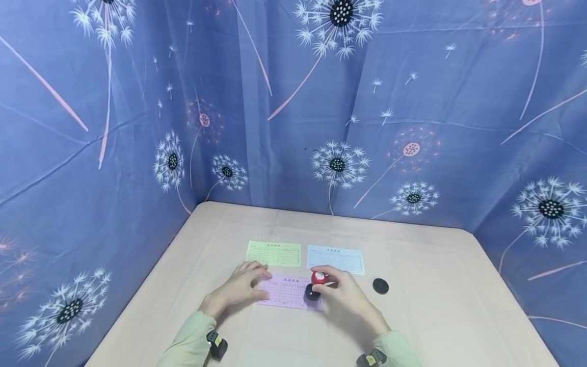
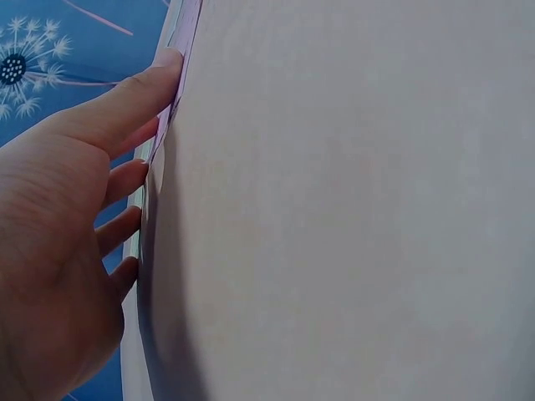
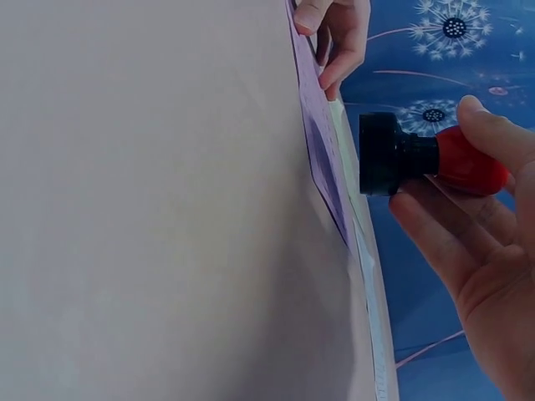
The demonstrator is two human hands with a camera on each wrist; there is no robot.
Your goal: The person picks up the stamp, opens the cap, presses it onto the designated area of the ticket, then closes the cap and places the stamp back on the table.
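Note:
A purple printed form (image 1: 289, 293) lies on the table in front of me. My left hand (image 1: 242, 286) rests at its left end, thumb and fingertips spread on the paper. In the left wrist view, the thumb (image 2: 138, 100) presses near the form's edge. My right hand (image 1: 345, 293) grips a stamp (image 1: 318, 278) by its red knob, with thumb and fingers around it. The stamp's round black base (image 3: 380, 154) faces the purple form, with a gap to the paper in the right wrist view. Its shadow falls on the form's right part.
Behind the purple form lie a green printed form (image 1: 274, 254) on the left and a blue one (image 1: 337, 259) on the right. A round black lid-like disc (image 1: 380, 286) is to the right of my right hand. Blue dandelion-print curtains surround the beige-covered table (image 1: 440, 285).

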